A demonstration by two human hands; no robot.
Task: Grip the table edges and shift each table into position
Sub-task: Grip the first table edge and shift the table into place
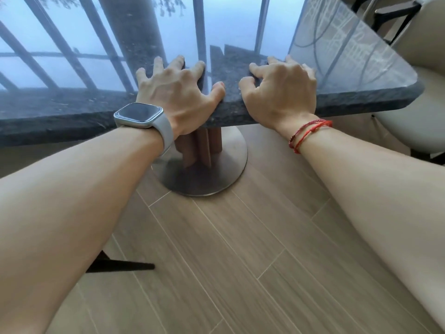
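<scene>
A dark stone table top (pixel 349 75) with a glossy surface that mirrors window bars spans the upper part of the view. Its rough near edge (pixel 60 128) runs from the left to a rounded corner at the right. My left hand (pixel 175 92), with a watch on its wrist, lies over the near edge with fingers spread and curled onto the top. My right hand (pixel 281 90), with a red string bracelet on its wrist, clamps the same edge just to the right, fingers on top. Under the hands a brown pedestal (pixel 199 145) stands on a round metal base (pixel 216 179).
A cream upholstered chair (pixel 419 121) stands close against the table's right corner. A dark chair leg (pixel 125 265) lies low at the left on the wood-plank floor (pixel 240 261). Dark furniture frames (pixel 395 10) show at the top right.
</scene>
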